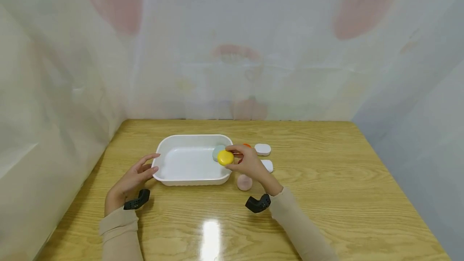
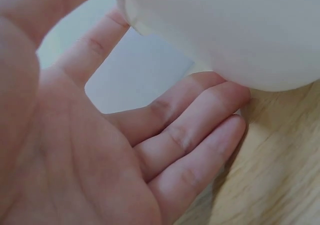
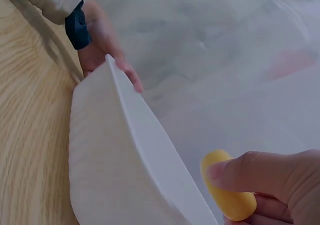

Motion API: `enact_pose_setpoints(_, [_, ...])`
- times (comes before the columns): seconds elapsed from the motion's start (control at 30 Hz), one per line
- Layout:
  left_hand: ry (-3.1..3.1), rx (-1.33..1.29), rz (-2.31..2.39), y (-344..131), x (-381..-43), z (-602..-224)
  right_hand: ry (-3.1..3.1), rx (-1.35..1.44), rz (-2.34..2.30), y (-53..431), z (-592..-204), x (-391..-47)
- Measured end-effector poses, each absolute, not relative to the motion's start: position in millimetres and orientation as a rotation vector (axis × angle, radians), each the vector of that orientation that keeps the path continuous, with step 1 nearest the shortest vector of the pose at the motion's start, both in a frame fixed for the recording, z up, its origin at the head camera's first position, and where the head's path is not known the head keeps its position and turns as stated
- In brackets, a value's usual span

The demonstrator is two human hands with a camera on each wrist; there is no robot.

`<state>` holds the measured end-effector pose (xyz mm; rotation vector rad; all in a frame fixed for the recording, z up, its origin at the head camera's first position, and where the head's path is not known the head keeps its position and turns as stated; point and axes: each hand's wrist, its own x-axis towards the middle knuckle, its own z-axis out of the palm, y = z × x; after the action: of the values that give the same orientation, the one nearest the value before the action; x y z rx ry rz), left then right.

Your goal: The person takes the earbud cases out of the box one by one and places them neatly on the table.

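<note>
A yellow round disc with smooth, rounded edges [image 1: 225, 158] is pinched between the thumb and fingers of my right hand [image 1: 250, 165], over the right end of a white plastic basin [image 1: 192, 181]. From the right wrist view, the yellow disc [image 3: 227, 187] shows edge-on beside the basin's rim [image 3: 145, 160]. My left hand [image 1: 132, 178] holds the basin's left end, thumb and index finger at the rim. In the left wrist view its other fingers [image 2: 185, 140] bend against the basin's outer side [image 2: 240, 40]. Inside the basin, a pale green round piece [image 1: 216, 152] lies at the right.
Right of the basin, a white oval piece [image 1: 262, 149], another white piece [image 1: 267, 166] and a pale pink round one [image 1: 244, 182] lie on the wooden table [image 1: 326, 180]. An orange piece [image 1: 247, 145] is mostly behind my right hand. Printed sheeting [image 1: 290, 71] encloses the table.
</note>
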<state>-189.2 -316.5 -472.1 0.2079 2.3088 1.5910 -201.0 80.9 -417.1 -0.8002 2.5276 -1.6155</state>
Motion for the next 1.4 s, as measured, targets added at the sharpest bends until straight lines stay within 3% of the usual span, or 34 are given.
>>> enact_pose_setpoints(0.8, [2.307, 0.205, 1.592, -316.8, -189.3, -472.2, 2.703, -0.458, -1.623, 176.0, -434.3, -203.0])
enact_pose_setpoints(1.4, [2.308, 0.198, 1.573, -315.9, -188.4, -471.1, 2.762, -0.260, -1.609, 214.7, -449.8, -219.7])
